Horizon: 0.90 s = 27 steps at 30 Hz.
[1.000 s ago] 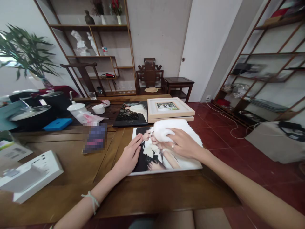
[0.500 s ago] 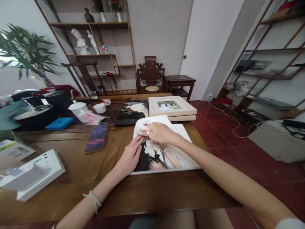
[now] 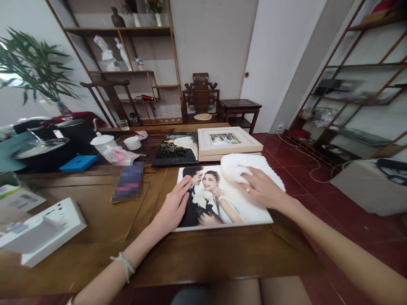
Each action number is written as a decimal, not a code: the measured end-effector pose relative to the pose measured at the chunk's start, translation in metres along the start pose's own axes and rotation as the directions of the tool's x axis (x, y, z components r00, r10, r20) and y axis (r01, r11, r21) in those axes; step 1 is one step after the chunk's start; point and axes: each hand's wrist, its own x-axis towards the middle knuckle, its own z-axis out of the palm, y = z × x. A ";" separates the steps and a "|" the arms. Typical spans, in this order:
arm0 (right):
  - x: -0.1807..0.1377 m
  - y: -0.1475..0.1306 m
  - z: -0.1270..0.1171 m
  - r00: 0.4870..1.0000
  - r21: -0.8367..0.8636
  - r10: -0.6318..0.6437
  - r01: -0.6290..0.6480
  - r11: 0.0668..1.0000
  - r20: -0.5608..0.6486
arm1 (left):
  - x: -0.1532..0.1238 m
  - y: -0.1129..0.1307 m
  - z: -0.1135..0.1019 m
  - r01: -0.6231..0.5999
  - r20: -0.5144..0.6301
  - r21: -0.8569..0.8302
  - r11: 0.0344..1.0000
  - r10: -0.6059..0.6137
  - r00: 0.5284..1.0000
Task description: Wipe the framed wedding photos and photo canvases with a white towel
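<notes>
A large wedding photo print lies flat on the wooden table in front of me. My left hand rests flat on the print's left edge, fingers stretched out, holding it down. My right hand presses a white cloth against the print's upper right part, fingers curled over the cloth. The cloth spreads past the print's right edge.
Behind the print lie a dark photo panel and a stacked white frame. To the left are a white teapot, a bowl, a blue box, dark pots and a white box. Red tile floor lies right.
My right hand swept the cloth from the print's upper left across to its upper right, uncovering the two figures. My left hand stayed on the left edge.
</notes>
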 end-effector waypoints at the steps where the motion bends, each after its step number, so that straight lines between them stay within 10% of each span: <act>1: 0.002 -0.006 0.002 0.999 -0.025 -0.032 0.032 0.999 -0.013 | 0.000 0.001 0.000 0.007 -0.003 -0.014 1.000 -0.007 1.000; 18: -0.029 -0.115 -0.011 0.834 0.233 -0.512 0.467 0.853 0.205 | -0.003 0.007 0.000 0.042 -0.108 -0.177 0.983 -0.062 0.992; 27: -0.051 -0.061 -0.013 0.990 0.110 -0.143 0.142 0.984 0.006 | -0.003 0.006 0.001 0.037 0.039 0.048 0.998 -0.039 0.998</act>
